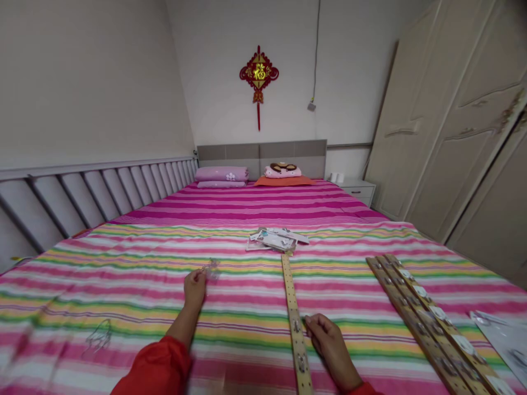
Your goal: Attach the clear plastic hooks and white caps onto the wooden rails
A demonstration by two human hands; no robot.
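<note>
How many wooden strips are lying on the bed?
4. One wooden strip lies beside the right hand; three more wooden strips lie side by side at the right of the bedspread. Those three overlap, so another may be hidden.

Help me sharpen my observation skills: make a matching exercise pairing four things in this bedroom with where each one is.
Things:
1. left hand
2. right hand
3. red hanging knot ornament
4. pile of papers

Places:
A. on the wall above the headboard
B. beside a wooden strip
C. at a small clear item
D. on the striped bedspread, past the strip's far end

Pairs: 1-C, 2-B, 3-A, 4-D
</note>
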